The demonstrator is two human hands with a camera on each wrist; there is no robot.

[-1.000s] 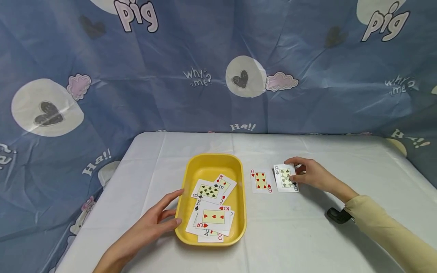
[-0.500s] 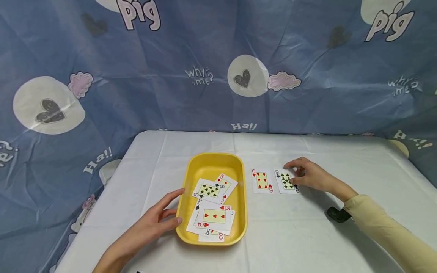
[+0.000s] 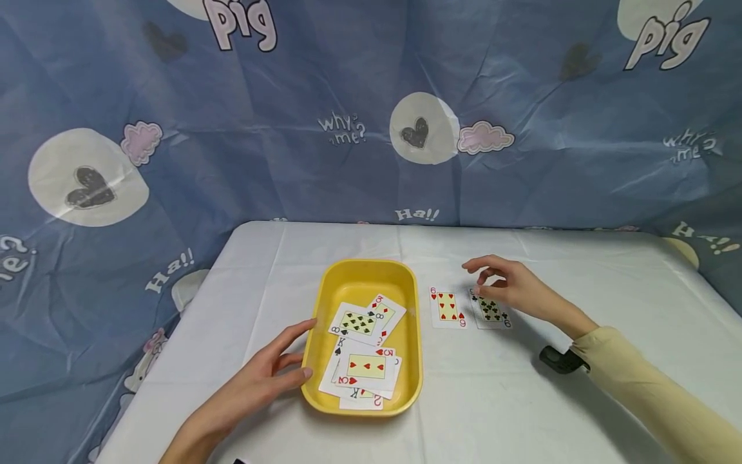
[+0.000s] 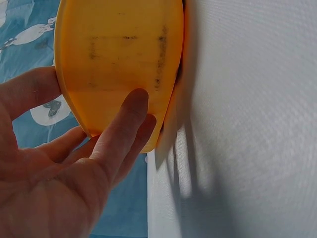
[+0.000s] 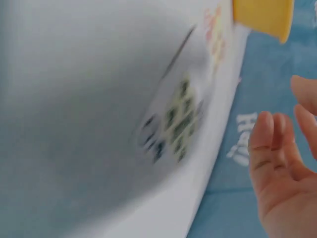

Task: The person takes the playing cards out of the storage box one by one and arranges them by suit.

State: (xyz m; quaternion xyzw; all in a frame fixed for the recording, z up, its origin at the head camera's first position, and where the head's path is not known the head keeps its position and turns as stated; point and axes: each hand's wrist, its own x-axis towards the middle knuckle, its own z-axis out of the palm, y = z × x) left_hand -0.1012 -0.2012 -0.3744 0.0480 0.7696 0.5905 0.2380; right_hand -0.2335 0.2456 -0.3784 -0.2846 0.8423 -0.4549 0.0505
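Note:
In the head view, my left hand (image 3: 261, 370) rests against the left side of a yellow tray (image 3: 311, 361). Its extended fingertips touch the outer wall, as the left wrist view also shows on the tray (image 4: 119, 64). Above the nine of clubs (image 3: 491, 312) hovers my right hand (image 3: 516, 287), with nothing in its fingers; part of that card's upper edge is hidden. The right wrist view has the hand (image 5: 282, 168) apart from the blurred nine of clubs (image 5: 181, 119). Just left of this card lies the six of hearts (image 3: 448, 307), face up.
Several face-up cards overlap inside the tray, among them the eight of spades (image 3: 355, 322) and the three of hearts (image 3: 366, 367). A white cloth covers the table (image 3: 493, 399). Behind it hangs a blue printed sheet (image 3: 348, 180). A black device (image 3: 561, 359) sits at my right wrist.
My right hand laid the nine of clubs flat beside the six of hearts, let it go, and has lifted and shifted left. The left hand stays at the tray.

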